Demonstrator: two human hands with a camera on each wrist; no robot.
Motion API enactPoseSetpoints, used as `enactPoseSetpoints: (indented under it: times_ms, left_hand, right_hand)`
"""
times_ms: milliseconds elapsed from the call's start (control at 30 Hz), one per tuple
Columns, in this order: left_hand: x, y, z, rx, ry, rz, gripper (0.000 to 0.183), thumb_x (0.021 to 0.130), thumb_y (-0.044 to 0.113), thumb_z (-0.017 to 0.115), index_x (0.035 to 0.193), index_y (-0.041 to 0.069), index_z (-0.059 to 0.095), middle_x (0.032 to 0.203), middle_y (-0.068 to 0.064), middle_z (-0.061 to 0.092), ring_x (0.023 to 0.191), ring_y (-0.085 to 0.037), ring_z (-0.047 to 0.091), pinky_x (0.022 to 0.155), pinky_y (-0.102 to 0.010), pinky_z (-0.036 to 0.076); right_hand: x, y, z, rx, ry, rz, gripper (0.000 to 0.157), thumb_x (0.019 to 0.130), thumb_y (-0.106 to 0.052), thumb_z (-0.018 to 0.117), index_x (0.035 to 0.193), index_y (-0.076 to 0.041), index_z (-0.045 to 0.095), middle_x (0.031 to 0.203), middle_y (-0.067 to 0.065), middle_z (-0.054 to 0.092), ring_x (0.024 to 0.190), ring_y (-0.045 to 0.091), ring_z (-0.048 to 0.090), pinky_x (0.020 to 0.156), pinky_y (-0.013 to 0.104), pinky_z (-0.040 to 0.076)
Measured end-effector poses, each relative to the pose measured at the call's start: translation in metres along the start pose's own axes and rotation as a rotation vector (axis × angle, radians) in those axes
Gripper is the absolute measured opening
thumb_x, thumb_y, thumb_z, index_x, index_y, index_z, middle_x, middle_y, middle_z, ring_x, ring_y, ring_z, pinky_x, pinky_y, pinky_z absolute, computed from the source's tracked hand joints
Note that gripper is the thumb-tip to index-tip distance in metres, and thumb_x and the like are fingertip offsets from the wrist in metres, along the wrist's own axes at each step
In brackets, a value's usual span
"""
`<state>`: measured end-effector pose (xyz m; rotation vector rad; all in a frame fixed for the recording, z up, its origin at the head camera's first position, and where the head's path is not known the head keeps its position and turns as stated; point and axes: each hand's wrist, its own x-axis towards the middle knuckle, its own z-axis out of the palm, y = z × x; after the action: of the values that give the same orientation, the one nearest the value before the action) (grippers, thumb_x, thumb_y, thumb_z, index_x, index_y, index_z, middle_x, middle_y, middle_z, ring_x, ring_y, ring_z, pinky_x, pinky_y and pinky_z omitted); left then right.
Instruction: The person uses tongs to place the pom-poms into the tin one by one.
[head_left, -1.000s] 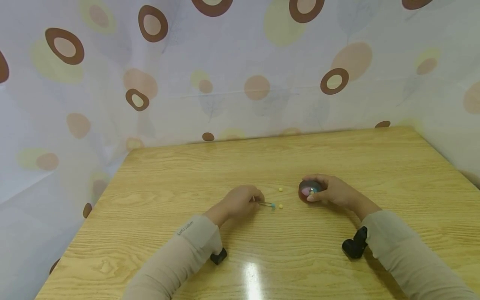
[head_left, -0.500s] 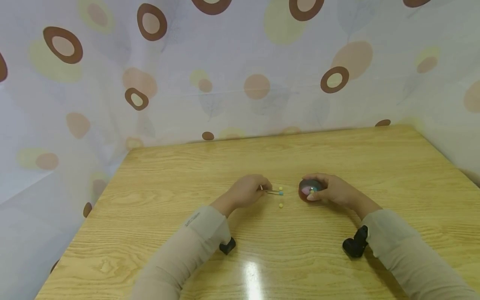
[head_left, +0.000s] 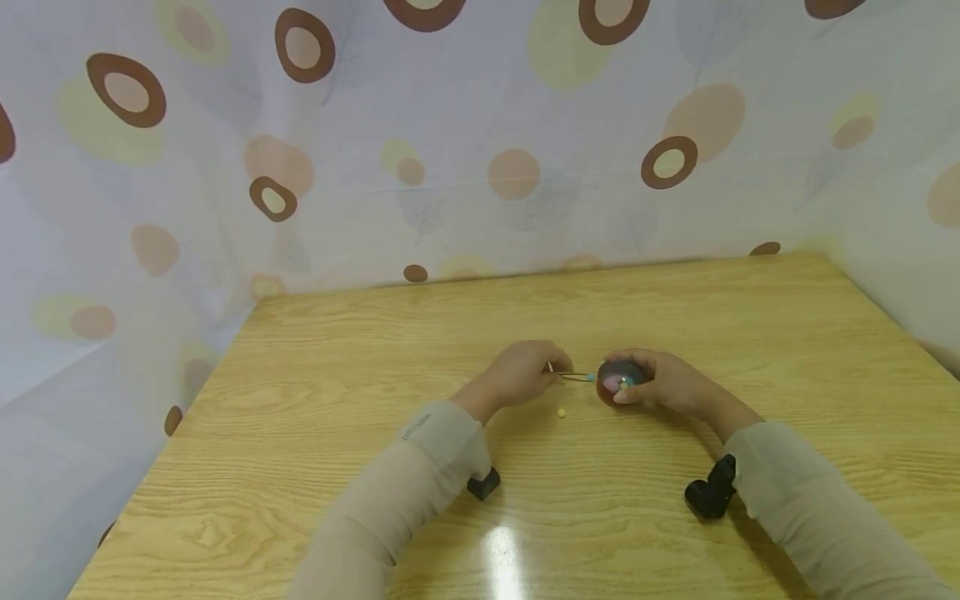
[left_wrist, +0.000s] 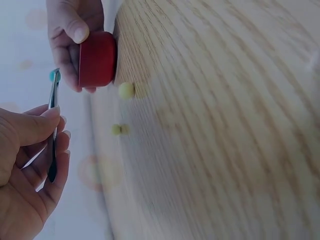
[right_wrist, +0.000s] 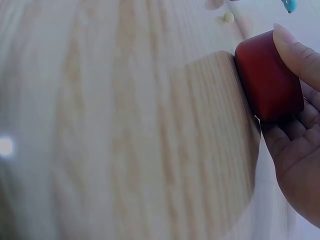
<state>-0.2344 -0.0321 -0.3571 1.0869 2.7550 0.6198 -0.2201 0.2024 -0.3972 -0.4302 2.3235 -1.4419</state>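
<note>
My left hand point(head_left: 521, 373) pinches a pair of metal tweezers point(left_wrist: 54, 130) between thumb and fingers. At the tweezers' tip is a small teal bead point(left_wrist: 52, 76), close to the left side of a round red container point(head_left: 604, 393). In the head view, whether the bead touches the container cannot be told. My right hand point(head_left: 675, 385) grips that container, thumb on the near side and fingers round the far side. Small coloured pieces show inside it. Two yellow beads lie on the table in the left wrist view: a nearer one point(left_wrist: 127, 90) and a smaller-looking one point(left_wrist: 116, 129).
The wood-grain table point(head_left: 337, 400) extends around both hands. A patterned curtain point(head_left: 465, 108) hangs behind it and along its sides. Black wrist cameras point(head_left: 711, 492) sit below the sleeves. A bright reflection falls on the front of the table.
My left hand has moved right and away from me, bringing the tweezers and teal bead up to the container. The far yellow bead is now hidden in the head view. My right hand stays put.
</note>
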Motion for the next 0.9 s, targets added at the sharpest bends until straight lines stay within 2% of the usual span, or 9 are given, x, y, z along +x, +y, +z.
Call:
enactPoseSetpoints:
  times_ms: [233, 567, 900]
  left_hand:
    - [0.01, 0.003, 0.004, 0.025, 0.007, 0.015, 0.016, 0.082, 0.008, 0.058, 0.097, 0.01, 0.063, 0.089, 0.002, 0.06, 0.083, -0.008, 0.053, 0.072, -0.017, 0.041]
    - [0.02, 0.009, 0.009, 0.052, -0.001, 0.02, 0.017, 0.082, 0.008, 0.057, 0.098, 0.011, 0.063, 0.093, 0.001, 0.061, 0.088, -0.009, 0.054, 0.076, -0.017, 0.04]
    - [0.027, 0.012, 0.015, 0.06, -0.022, -0.015, 0.02, 0.083, 0.009, 0.057, 0.101, 0.011, 0.062, 0.097, 0.002, 0.06, 0.09, -0.009, 0.053, 0.076, -0.016, 0.04]
  right_hand:
    - [-0.001, -0.001, 0.0, 0.015, -0.003, 0.016, 0.068, 0.072, -0.025, 0.069, 0.128, -0.003, 0.037, 0.123, 0.018, 0.041, 0.105, 0.03, 0.04, 0.085, 0.038, 0.033]
    - [0.0, -0.001, -0.001, -0.024, 0.001, 0.023, 0.07, 0.071, -0.028, 0.07, 0.129, -0.005, 0.038, 0.121, 0.018, 0.041, 0.101, 0.029, 0.042, 0.082, 0.037, 0.036]
    - [0.0, 0.001, 0.0, -0.053, 0.007, 0.006, 0.069, 0.072, -0.029, 0.069, 0.129, -0.005, 0.038, 0.121, 0.018, 0.041, 0.102, 0.029, 0.041, 0.083, 0.038, 0.035]
